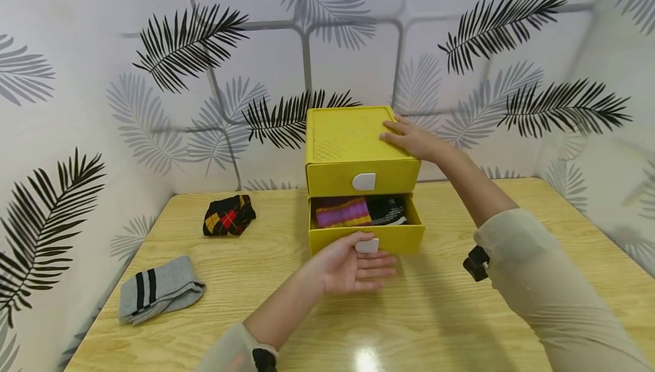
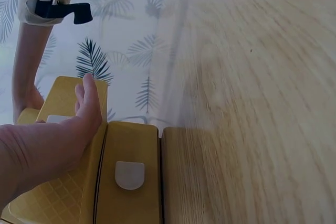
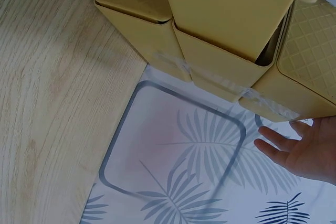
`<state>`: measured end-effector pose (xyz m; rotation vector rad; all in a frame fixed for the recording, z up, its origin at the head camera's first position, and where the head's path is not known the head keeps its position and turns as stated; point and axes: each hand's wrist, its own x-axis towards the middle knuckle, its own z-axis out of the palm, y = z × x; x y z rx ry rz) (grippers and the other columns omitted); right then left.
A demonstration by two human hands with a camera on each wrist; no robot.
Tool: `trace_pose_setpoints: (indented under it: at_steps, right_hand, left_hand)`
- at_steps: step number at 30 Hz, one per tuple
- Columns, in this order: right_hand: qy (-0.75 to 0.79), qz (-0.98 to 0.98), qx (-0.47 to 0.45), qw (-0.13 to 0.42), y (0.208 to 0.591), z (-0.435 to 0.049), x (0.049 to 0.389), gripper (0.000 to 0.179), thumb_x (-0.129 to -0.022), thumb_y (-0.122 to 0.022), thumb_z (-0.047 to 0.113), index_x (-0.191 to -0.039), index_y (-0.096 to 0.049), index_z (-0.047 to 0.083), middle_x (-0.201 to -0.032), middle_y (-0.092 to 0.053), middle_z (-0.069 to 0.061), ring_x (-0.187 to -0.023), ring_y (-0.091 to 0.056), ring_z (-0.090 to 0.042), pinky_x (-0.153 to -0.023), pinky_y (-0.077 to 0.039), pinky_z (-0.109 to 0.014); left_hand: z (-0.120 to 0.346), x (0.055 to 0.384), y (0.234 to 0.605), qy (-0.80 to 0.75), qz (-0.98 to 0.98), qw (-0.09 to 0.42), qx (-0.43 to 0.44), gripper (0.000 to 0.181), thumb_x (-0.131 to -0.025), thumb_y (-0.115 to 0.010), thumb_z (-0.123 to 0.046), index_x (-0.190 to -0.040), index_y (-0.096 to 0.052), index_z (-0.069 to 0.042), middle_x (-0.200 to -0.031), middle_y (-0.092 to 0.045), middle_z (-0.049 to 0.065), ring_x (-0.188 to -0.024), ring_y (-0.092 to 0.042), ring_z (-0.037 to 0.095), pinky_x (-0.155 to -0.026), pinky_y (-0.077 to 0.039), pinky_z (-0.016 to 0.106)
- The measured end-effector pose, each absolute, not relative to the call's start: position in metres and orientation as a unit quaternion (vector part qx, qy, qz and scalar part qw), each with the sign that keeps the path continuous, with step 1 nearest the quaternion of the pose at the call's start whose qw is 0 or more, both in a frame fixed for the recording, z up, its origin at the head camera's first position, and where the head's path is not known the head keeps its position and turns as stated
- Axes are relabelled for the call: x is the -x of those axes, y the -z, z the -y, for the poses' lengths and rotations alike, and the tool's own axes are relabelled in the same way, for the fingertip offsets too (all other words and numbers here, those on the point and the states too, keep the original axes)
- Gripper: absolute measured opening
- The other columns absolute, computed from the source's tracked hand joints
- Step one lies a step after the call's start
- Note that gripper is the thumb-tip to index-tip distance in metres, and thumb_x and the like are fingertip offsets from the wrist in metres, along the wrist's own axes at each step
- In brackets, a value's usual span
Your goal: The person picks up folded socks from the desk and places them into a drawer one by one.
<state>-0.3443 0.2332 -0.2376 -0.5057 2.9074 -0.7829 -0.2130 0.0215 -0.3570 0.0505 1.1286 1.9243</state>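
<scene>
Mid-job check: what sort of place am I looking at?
Probably an indoor tabletop workspace, perhaps a small booth: a wood-grain table, leaf-patterned walls behind it and at both sides, and a yellow drawer unit on top.

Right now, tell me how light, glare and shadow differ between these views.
Head view: brightest, with a white glare spot on the table at the bottom edge and a soft shadow in front of the drawer unit; left wrist view: dimmer, the unit's yellow dulled to mustard; right wrist view: also dim, the unit looking tan.
</scene>
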Motion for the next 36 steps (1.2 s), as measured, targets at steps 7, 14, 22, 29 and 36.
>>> trace_pose_setpoints:
  at_steps: [7, 14, 22, 29, 36]
  right_hand:
    - [0.256, -0.952, 0.164, 0.046, 0.237, -0.234, 0.343, 0.062, -0.099, -0.033, 0.041, -0.148, -0.016, 0.007, -0.152, 0.002, -0.014, -0.135, 0.001, -0.038, -0.103, -0.005, -0.058]
    - [0.254, -0.952, 0.162, 0.043, 0.237, -0.235, 0.343, 0.062, -0.099, -0.034, 0.041, -0.148, -0.017, 0.007, -0.152, 0.001, -0.014, -0.135, 0.0, -0.038, -0.104, -0.005, -0.058]
    - [0.262, -0.951, 0.161, 0.041, 0.239, -0.234, 0.346, 0.062, -0.098, -0.035, 0.042, -0.147, -0.019, 0.007, -0.152, 0.0, -0.015, -0.135, -0.001, -0.037, -0.105, -0.005, -0.055]
    - [0.263, -0.95, 0.164, 0.045, 0.241, -0.234, 0.345, 0.063, -0.098, -0.034, 0.044, -0.147, -0.019, 0.007, -0.152, 0.001, -0.015, -0.136, 0.0, -0.036, -0.104, -0.004, -0.056]
    - [0.267, -0.948, 0.168, 0.043, 0.24, -0.236, 0.346, 0.063, -0.098, -0.034, 0.042, -0.147, -0.018, 0.007, -0.152, 0.001, -0.015, -0.135, 0.001, -0.036, -0.104, -0.004, -0.056]
  left_hand:
    - [-0.024, 0.227, 0.359, -0.784, -0.452, 0.425, -0.009, 0.056, -0.094, -0.048, -0.037, -0.125, -0.044, 0.008, -0.131, -0.046, 0.021, -0.115, -0.05, 0.03, -0.095, -0.039, 0.043]
    - [-0.027, 0.244, 0.357, -0.788, -0.455, 0.415, 0.0, 0.047, -0.095, -0.047, -0.036, -0.117, -0.049, 0.005, -0.131, -0.046, 0.021, -0.113, -0.052, 0.029, -0.095, -0.039, 0.042]
    - [-0.03, 0.266, 0.359, -0.791, -0.474, 0.386, -0.003, 0.051, -0.095, -0.045, -0.035, -0.123, -0.045, 0.008, -0.128, -0.049, 0.02, -0.118, -0.048, 0.03, -0.097, -0.037, 0.04]
    - [-0.03, 0.273, 0.364, -0.801, -0.455, 0.389, -0.003, 0.053, -0.096, -0.045, -0.035, -0.127, -0.042, 0.008, -0.132, -0.045, 0.019, -0.121, -0.043, 0.03, -0.099, -0.035, 0.04]
    - [-0.024, 0.268, 0.384, -0.795, -0.472, 0.381, -0.011, 0.039, -0.097, -0.046, -0.033, -0.117, -0.052, 0.0, -0.12, -0.056, 0.012, -0.113, -0.051, 0.027, -0.098, -0.036, 0.041]
